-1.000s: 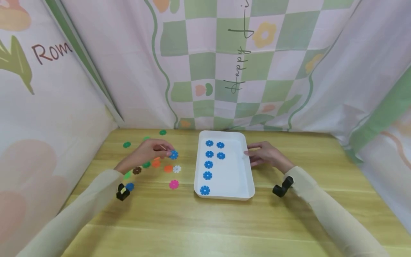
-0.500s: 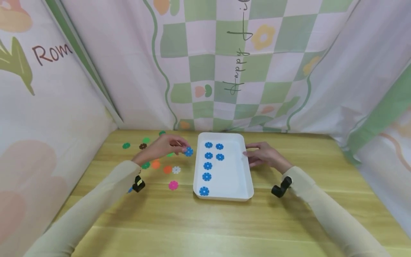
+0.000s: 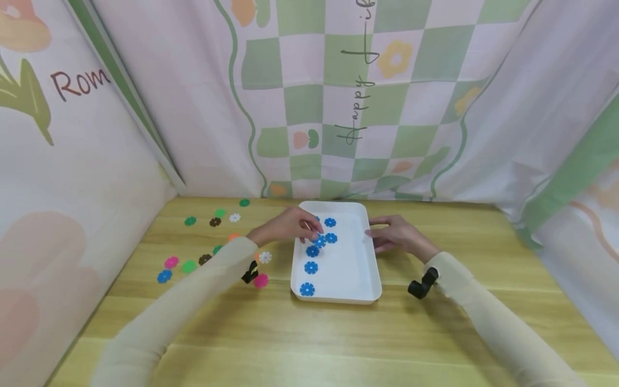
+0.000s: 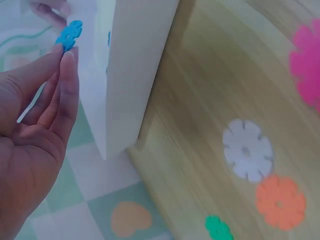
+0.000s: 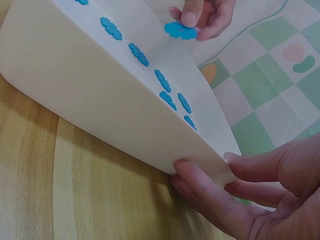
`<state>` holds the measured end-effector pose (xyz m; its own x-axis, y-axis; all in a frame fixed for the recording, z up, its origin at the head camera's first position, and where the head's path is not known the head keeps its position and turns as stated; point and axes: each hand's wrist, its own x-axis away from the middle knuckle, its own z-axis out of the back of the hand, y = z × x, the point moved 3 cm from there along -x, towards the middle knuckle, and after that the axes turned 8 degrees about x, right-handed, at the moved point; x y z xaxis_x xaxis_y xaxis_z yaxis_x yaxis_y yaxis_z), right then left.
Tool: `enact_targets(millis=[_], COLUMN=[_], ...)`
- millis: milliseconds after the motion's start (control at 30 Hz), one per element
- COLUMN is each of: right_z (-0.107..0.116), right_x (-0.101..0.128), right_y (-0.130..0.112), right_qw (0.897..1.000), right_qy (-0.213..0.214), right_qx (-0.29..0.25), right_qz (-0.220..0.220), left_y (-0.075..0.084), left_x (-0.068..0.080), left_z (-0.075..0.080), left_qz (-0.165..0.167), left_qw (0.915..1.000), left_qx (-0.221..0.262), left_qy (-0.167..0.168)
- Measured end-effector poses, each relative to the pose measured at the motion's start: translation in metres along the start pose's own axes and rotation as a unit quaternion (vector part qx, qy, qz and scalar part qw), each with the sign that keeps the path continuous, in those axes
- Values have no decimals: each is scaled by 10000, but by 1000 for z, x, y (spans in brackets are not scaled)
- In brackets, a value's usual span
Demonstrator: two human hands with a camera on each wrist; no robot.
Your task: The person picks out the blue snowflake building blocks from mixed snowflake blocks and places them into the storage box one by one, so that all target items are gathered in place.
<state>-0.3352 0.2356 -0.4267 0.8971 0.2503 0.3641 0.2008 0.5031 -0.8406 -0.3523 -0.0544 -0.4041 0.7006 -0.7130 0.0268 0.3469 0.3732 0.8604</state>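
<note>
My left hand (image 3: 290, 223) pinches a blue flower-shaped plastic disc (image 4: 69, 35) between thumb and fingertips, over the left half of the white tray (image 3: 349, 271). The right wrist view shows this held disc (image 5: 180, 31) raised above the tray floor. Several matching blue discs (image 3: 311, 267) lie flat inside, most in a column along the left side, with two in a second column to its right. The held disc and left fingers partly hide the upper left column. My right hand (image 3: 397, 234) grips the tray's right wall, thumb at the rim and fingers against the outside.
Left of the tray, loose discs lie scattered on the wooden table (image 3: 435, 344): green (image 3: 191, 221), brown (image 3: 215, 222), white (image 3: 265, 257), pink (image 3: 261, 280), orange and one blue (image 3: 164, 276). The left forearm covers some. A patterned curtain (image 3: 300, 102) hangs behind the table.
My left hand has moved right with the blue disc, from above the scattered discs to over the tray. The right hand stays at the tray's right wall.
</note>
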Motion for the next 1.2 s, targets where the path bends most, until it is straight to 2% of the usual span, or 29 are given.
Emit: enact_targets(millis=[133, 267, 467, 700, 1033, 1200], right_z=[0, 0, 0, -4, -4, -2], right_x=[1, 1, -6, -3, -3, -2], right_y=[-1, -1, 6, 2, 0, 1], right_qw=[10000, 10000, 9997, 9998, 9999, 9999], right_qy=[-15, -25, -101, -102, -30, -38], right_qx=[12, 4, -197, -74, 46, 79], right_qz=[-1, 47, 30, 178, 86, 110], left_y=[-2, -3, -5, -4, -2, -4], left_x=[-13, -21, -27, -31, -33, -32], left_z=[-9, -16, -28, -36, -32, -22], left_qz=[96, 177, 369, 492, 332, -69], left_qw=[9996, 9992, 9974, 9960, 9942, 9948], left_qx=[-224, -223, -396, -619, -974, -986], left_qy=[-173, -291, -470, -425, -314, -227])
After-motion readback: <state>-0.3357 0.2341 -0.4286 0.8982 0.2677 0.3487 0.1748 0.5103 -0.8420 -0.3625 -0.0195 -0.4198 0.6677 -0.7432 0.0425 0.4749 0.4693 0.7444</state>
